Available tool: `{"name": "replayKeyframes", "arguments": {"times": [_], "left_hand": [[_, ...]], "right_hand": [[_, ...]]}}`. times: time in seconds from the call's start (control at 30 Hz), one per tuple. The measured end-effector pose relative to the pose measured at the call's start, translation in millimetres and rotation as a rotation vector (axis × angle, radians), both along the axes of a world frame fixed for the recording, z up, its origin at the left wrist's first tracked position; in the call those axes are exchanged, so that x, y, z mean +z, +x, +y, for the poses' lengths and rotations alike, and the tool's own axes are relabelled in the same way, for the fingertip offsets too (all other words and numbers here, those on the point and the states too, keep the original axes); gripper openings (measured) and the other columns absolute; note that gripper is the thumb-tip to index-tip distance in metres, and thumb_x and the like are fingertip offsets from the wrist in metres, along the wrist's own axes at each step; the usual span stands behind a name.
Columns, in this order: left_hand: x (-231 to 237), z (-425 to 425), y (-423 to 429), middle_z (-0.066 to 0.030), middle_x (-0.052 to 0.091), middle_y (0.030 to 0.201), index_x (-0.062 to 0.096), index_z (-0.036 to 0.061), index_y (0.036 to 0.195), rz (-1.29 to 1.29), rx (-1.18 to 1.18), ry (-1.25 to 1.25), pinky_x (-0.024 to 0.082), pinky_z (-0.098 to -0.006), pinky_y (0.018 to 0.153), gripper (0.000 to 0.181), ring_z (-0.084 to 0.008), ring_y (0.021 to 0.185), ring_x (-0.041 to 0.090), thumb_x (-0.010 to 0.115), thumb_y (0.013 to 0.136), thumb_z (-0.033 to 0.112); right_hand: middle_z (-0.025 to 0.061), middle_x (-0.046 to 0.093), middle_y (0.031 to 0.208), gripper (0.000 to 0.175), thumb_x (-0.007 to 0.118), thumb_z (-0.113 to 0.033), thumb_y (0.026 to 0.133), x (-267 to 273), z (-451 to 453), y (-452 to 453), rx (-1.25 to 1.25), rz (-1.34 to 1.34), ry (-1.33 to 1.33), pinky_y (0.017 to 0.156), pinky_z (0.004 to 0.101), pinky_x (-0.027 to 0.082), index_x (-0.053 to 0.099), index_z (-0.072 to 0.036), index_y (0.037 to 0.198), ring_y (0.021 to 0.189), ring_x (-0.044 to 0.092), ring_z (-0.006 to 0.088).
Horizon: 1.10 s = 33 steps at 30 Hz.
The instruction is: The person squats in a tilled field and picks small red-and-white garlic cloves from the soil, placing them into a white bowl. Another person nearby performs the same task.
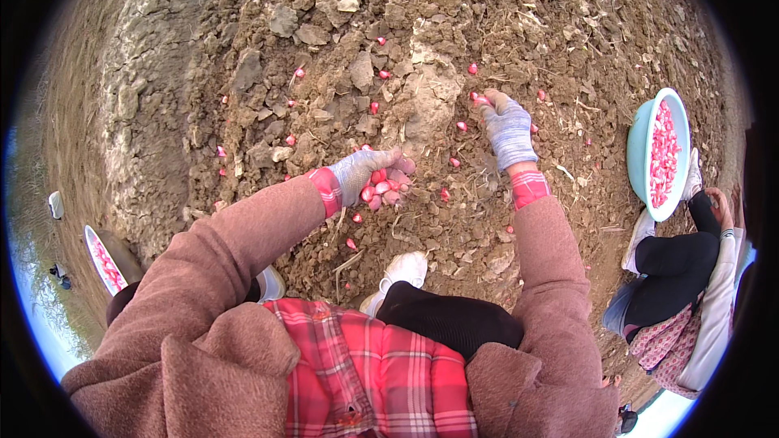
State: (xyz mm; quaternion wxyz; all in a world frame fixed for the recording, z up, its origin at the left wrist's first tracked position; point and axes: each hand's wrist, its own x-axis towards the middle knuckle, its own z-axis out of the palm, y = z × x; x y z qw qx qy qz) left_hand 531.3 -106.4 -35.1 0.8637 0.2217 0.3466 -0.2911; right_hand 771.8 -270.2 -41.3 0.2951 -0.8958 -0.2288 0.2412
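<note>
My left hand (368, 176), in a grey fabric glove soiled with earth, cups a handful of pink-coated cloves (382, 187) that look like garlic. My right hand (506, 128), gloved alike, reaches farther out to the right, low over the soil. Its thumb and fingers pinch a pink clove (482, 100), with another clove (473, 96) right beside it. More cloves lie spaced out on the loose brown soil (341, 115), among them one (473, 69) beyond my right hand and one (374, 107) beyond my left.
At right stands a pale turquoise basin (638, 152) heaped with pink cloves, beside a crouching person (675, 261). A second basin (91, 243) with cloves is at far left, partly behind my arm. My white shoe (406, 269) rests on the soil. Clods (283, 19) and dry stalks litter the ground.
</note>
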Motion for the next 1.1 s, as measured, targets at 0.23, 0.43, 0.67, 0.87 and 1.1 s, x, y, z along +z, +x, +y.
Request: {"name": "replayKeyframes", "arguments": {"times": [0.23, 0.43, 0.67, 0.87, 1.1], "left_hand": [[8.5, 26.0, 4.1, -0.0191, 0.066, 0.096, 0.054, -0.0029, 0.118, 0.036, 0.139, -0.063, 0.054, -0.0263, 0.046, 0.057, -0.0234, 0.065, 0.068, 0.054, 0.09, 0.047], [5.5, 51.9, 20.9, -0.0203, 0.066, 0.098, 0.052, -0.0052, 0.118, -0.067, 0.226, -0.054, 0.057, -0.0298, 0.045, 0.062, -0.0291, 0.077, 0.069, 0.047, 0.092, 0.051], [14.9, 62.6, 31.4, -0.022, 0.064, 0.104, 0.05, -0.0067, 0.119, -0.096, 0.292, -0.003, 0.052, -0.0282, 0.038, 0.066, -0.0349, 0.083, 0.068, 0.046, 0.091, 0.053], [19.2, 49.9, 24.4, -0.0202, 0.065, 0.098, 0.051, -0.0062, 0.116, -0.034, 0.279, 0.02, 0.05, -0.028, 0.036, 0.064, -0.0351, 0.082, 0.068, 0.048, 0.091, 0.052], [14.6, 19.3, 28.8, -0.0047, 0.061, 0.06, 0.056, -0.0043, 0.107, -0.016, 0.166, 0.055, 0.048, -0.0321, 0.034, 0.058, -0.0169, 0.039, 0.055, 0.045, 0.092, 0.05]], "right_hand": [[0.0188, 0.066, 0.098, 0.018, 0.056, -0.018, 0.084, -38.5, 91.6, 94.5, 0.438, -0.462, -0.532, 0.08, 0.0437, 0.051, 0.064, -0.005, 0.095, 0.095, 0.063, 0.0346], [0.0174, 0.067, 0.098, 0.019, 0.056, -0.009, 0.08, -78.1, 119.1, 113.0, 0.508, -0.537, -0.643, 0.078, 0.0433, 0.053, 0.069, -0.007, 0.093, 0.093, 0.065, 0.0335], [0.0188, 0.065, 0.103, 0.025, 0.044, -0.012, 0.088, -55.1, 114.2, 105.2, 0.526, -0.53, -0.637, 0.082, 0.0438, 0.049, 0.066, -0.005, 0.096, 0.097, 0.062, 0.0359], [0.015, 0.067, 0.098, 0.023, 0.061, -0.023, 0.087, 24.1, 64.4, -4.8, 0.355, -0.25, 0.163, 0.081, 0.0345, 0.049, 0.066, -0.007, 0.103, 0.092, 0.064, 0.0269], [0.0137, 0.063, 0.08, 0.016, 0.058, -0.025, 0.083, 70.9, 56.4, -103.5, 0.899, -0.128, -0.18, 0.067, 0.043, 0.049, 0.059, -0.009, 0.086, 0.077, 0.063, 0.0327]]}}
